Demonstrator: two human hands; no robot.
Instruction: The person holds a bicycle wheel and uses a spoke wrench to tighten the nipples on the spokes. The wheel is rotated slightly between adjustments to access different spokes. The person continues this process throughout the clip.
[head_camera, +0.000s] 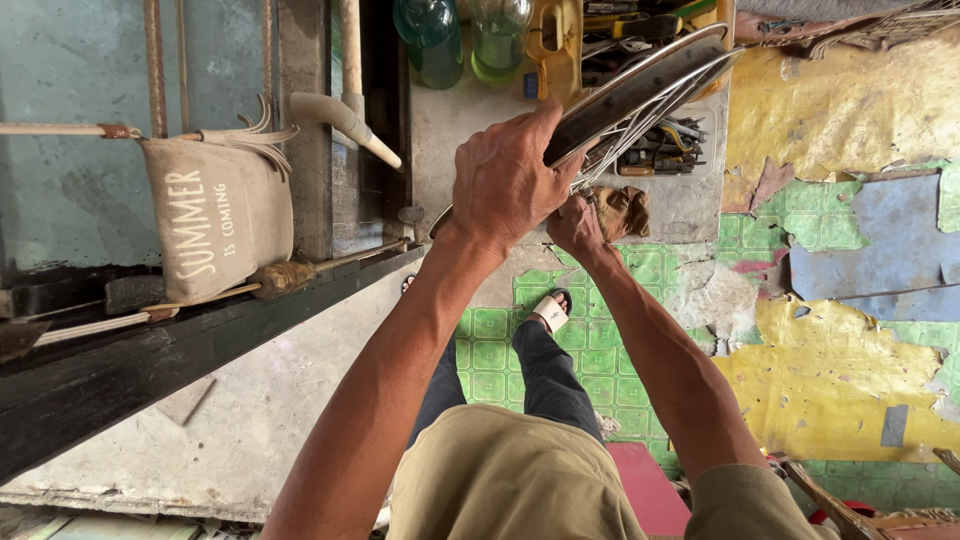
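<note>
I see my left hand (505, 180) clamped over a shiny, curved metal wheel rim (640, 85) with thin wire spokes; my right hand (575, 225) pinches the spokes beneath.

Worn tiled floor (600, 370), tool tray (660, 150), green bottles (435, 40)

A beige cloth bag (218, 215) hangs at the left by a dark ledge (150, 350), two green bottles (465, 38) stand beside a yellow tray of tools (650, 140), and worn green tile flooring (600, 370) lies under torn yellow sheets (840, 110).
</note>
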